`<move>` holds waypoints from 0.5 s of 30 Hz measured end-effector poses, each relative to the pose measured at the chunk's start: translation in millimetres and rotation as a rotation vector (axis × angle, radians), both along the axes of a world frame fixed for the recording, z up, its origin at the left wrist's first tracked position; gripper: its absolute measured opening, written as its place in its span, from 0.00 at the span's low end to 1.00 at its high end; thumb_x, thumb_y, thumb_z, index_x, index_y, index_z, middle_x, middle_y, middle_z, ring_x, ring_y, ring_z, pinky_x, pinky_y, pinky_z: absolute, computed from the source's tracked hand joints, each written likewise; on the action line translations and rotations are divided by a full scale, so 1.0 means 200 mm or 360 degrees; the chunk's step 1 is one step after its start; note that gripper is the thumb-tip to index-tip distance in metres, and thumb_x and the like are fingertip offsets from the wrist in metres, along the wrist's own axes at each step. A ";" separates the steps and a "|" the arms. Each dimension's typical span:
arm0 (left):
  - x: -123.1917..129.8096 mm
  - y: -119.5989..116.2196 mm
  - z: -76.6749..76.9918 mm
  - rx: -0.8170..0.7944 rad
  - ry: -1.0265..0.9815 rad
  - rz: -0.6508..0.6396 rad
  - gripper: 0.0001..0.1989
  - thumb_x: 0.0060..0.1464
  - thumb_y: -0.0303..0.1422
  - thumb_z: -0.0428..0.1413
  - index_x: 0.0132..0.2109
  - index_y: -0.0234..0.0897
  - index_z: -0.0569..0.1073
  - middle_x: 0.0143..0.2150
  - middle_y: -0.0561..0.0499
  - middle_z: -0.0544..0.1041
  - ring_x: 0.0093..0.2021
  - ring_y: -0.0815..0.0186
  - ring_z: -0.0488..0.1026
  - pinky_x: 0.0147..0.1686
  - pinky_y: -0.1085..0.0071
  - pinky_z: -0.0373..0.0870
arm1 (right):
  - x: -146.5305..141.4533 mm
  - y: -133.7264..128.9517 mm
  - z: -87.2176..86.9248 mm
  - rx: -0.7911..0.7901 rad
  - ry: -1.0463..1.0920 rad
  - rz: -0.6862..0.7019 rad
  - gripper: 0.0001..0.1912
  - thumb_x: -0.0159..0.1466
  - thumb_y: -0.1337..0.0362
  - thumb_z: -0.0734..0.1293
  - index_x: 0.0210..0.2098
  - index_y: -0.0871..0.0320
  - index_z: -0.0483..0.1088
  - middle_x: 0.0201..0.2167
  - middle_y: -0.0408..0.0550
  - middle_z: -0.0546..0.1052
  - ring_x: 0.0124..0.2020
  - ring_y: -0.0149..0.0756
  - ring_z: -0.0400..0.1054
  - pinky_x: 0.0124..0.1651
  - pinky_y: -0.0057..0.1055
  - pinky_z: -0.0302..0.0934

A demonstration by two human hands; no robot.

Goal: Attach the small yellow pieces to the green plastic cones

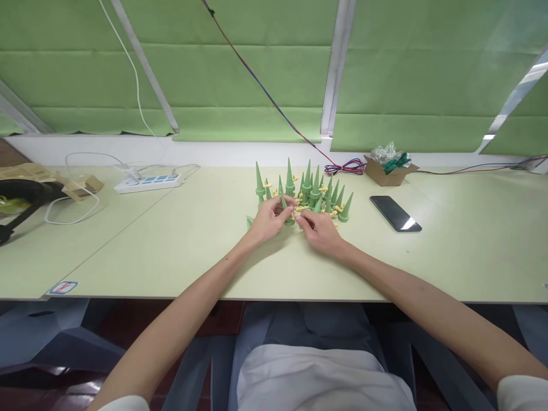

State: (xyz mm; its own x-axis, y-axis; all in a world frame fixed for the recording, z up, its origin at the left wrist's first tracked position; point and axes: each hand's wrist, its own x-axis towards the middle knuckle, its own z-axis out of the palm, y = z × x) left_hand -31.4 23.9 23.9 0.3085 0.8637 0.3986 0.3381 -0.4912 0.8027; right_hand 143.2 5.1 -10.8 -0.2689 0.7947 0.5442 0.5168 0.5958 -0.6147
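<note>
My left hand [272,218] is closed round a green pointed cone [284,202], which stands upright with its tip above my fingers. Close beside it, my right hand [317,229] has its thumb and forefinger pinched together near the cone's side. Whatever lies between those fingertips is too small to make out. Behind both hands several more green cones [308,177] stand in a cluster on the table. Small yellow pieces [338,209] lie among them, and some stick out from the cones. Another cone [346,208] leans at the cluster's right edge.
A black phone [395,213] lies to the right. Behind it stands a small cardboard box [389,176] with clear and green plastic. Coiled red and blue wire [349,166] rests near the wall. On the left are a white power strip [149,182] and a black object [29,197].
</note>
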 end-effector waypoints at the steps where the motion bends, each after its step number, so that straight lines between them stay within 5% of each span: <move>1: 0.00 0.00 0.00 0.0010 -0.0003 0.0001 0.10 0.59 0.37 0.55 0.41 0.36 0.75 0.27 0.53 0.70 0.25 0.70 0.60 0.25 0.72 0.57 | 0.00 0.00 0.00 -0.0001 -0.0003 -0.0002 0.20 0.71 0.58 0.58 0.23 0.55 0.53 0.17 0.39 0.58 0.20 0.30 0.51 0.28 0.30 0.47; 15: 0.02 -0.03 -0.01 0.0066 -0.0086 -0.0014 0.10 0.59 0.37 0.55 0.41 0.35 0.75 0.23 0.56 0.65 0.21 0.72 0.56 0.22 0.73 0.53 | 0.00 0.01 -0.01 -0.0024 -0.0040 -0.0089 0.24 0.74 0.55 0.54 0.21 0.55 0.56 0.16 0.40 0.61 0.19 0.31 0.54 0.29 0.32 0.48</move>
State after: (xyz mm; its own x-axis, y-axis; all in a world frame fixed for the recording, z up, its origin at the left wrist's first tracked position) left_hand -26.5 18.5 22.0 0.2930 0.8435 0.4501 0.2905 -0.5271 0.7986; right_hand 142.7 6.4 -13.5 -0.2372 0.8168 0.5259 0.5645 0.5565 -0.6096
